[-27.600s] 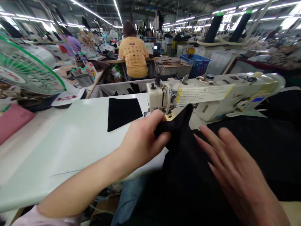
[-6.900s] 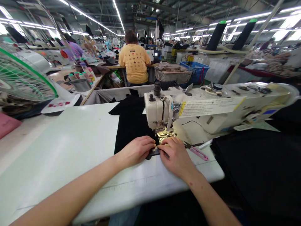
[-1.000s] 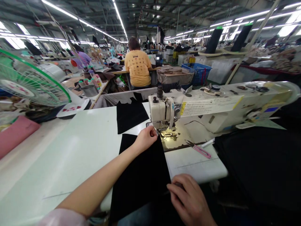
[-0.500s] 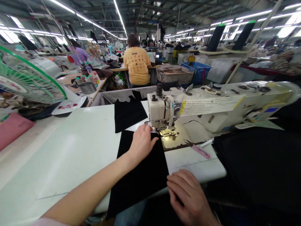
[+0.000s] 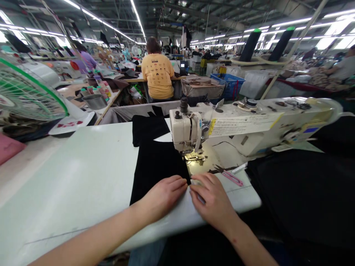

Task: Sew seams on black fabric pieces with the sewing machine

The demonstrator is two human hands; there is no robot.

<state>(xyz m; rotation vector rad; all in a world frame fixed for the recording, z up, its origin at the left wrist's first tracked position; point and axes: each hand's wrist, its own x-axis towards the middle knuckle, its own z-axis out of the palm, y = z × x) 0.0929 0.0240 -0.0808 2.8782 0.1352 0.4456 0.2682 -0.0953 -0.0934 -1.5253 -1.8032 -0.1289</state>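
Note:
A black fabric piece (image 5: 155, 166) lies on the white table, its right edge beside the sewing machine's lit needle plate (image 5: 195, 157). My left hand (image 5: 166, 195) is closed on its near edge, the fingers pressed together and pointing right. My right hand (image 5: 213, 203) meets it there, with thumb and fingertips pinched at the near right corner of the fabric. Both hands' fingertips almost touch. Farther back, another black fabric piece (image 5: 149, 129) adjoins the first. The sewing machine head (image 5: 181, 129) stands just beyond the hands.
Pink-handled thread snips (image 5: 233, 178) lie right of the needle plate. A stack of black fabric (image 5: 302, 199) fills the right side. A green-rimmed fan (image 5: 30, 88) stands at the left. Ahead, a person in a yellow shirt (image 5: 157, 75) sits facing away.
My left hand has come back from beside the needle to the fabric's near edge. My right hand has moved up to the corner. The fabric has shifted away from me, its far end meeting the other piece.

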